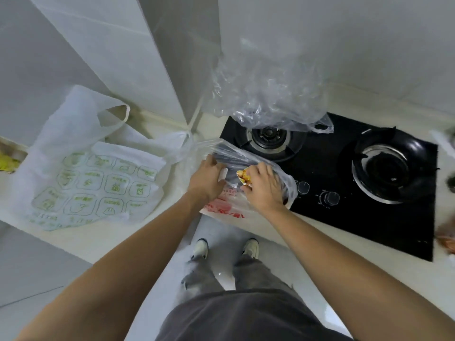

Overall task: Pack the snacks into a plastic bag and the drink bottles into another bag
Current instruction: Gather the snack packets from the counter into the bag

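Closest to the lens, the two bare forearms reach out over grey trousers and a pair of white shoes (250, 247) on the pale floor, and both hands meet at the worktop (103, 236) edge. The left hand (206, 179) grips the rim of a thin plastic bag with red print (225, 207), its fingers curled over the film. It looks like that hold is there to keep the mouth pulled open. The right hand (264, 187) is curled around a yellow-orange snack packet (244, 177) and sits right at that mouth, half wrapped in the film, so my read is the packet is being fed inside. The bag lies on the worktop between the stove and the big bag, its far side draped onto the black gas stove (344, 193) near the knobs.

The packet is small, glossy and crumpled, with only one corner showing past the fingers. The bag is translucent and limp, and whatever else is inside I cannot make out.

To the left lies a large white bag with green icons (93, 183), flat and slack with its handles up. Over the left burner slumps a crinkled clear plastic bag (266, 94). No drink bottles are in sight.
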Demonstrator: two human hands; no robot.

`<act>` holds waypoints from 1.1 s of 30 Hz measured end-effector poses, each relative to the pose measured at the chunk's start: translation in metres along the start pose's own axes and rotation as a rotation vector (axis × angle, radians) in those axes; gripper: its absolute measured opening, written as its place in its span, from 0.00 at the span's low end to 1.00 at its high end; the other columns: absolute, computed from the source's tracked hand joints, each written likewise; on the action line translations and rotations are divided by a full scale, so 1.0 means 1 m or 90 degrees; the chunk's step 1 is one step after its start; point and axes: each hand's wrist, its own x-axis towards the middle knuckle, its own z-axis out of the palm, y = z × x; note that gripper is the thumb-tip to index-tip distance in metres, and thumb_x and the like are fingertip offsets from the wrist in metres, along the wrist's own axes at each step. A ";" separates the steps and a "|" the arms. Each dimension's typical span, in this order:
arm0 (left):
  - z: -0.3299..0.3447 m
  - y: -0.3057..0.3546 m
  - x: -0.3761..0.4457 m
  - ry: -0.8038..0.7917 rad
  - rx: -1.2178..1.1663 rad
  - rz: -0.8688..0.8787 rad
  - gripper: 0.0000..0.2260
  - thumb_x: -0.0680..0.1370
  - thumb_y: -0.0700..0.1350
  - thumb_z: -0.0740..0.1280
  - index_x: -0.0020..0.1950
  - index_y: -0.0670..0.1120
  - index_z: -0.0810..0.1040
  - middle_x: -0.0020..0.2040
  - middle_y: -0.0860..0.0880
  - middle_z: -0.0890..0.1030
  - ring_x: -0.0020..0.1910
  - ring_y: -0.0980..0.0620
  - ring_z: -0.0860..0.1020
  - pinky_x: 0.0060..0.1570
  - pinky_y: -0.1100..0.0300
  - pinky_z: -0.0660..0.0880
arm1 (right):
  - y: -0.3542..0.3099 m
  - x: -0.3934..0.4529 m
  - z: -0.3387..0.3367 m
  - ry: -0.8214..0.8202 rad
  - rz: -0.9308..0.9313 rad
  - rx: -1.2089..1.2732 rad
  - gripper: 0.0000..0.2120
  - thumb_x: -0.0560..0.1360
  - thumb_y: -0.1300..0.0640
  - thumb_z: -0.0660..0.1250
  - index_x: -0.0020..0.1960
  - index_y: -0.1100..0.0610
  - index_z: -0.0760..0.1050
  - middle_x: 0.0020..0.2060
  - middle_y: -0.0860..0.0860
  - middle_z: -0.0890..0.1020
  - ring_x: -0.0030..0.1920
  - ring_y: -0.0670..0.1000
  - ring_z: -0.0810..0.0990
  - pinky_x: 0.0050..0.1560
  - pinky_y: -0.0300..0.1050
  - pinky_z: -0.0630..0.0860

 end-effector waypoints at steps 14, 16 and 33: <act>-0.033 0.017 -0.028 0.066 0.168 0.328 0.16 0.75 0.49 0.66 0.62 0.46 0.77 0.59 0.45 0.74 0.60 0.43 0.72 0.53 0.45 0.76 | -0.028 -0.078 -0.026 0.167 0.175 0.013 0.16 0.76 0.50 0.72 0.58 0.57 0.76 0.55 0.54 0.77 0.57 0.59 0.76 0.53 0.55 0.76; -0.032 0.038 -0.032 0.064 0.187 0.375 0.16 0.75 0.49 0.66 0.61 0.45 0.76 0.58 0.45 0.74 0.59 0.43 0.72 0.52 0.44 0.75 | -0.022 -0.098 -0.031 0.192 0.203 0.010 0.15 0.77 0.49 0.70 0.58 0.57 0.75 0.55 0.53 0.76 0.55 0.57 0.75 0.47 0.54 0.76; 0.115 0.328 -0.132 0.023 0.243 0.626 0.18 0.75 0.51 0.67 0.63 0.46 0.76 0.55 0.46 0.74 0.53 0.43 0.74 0.43 0.48 0.75 | 0.190 -0.354 -0.081 0.287 0.417 0.056 0.15 0.79 0.48 0.70 0.60 0.56 0.76 0.55 0.53 0.78 0.54 0.57 0.77 0.44 0.52 0.73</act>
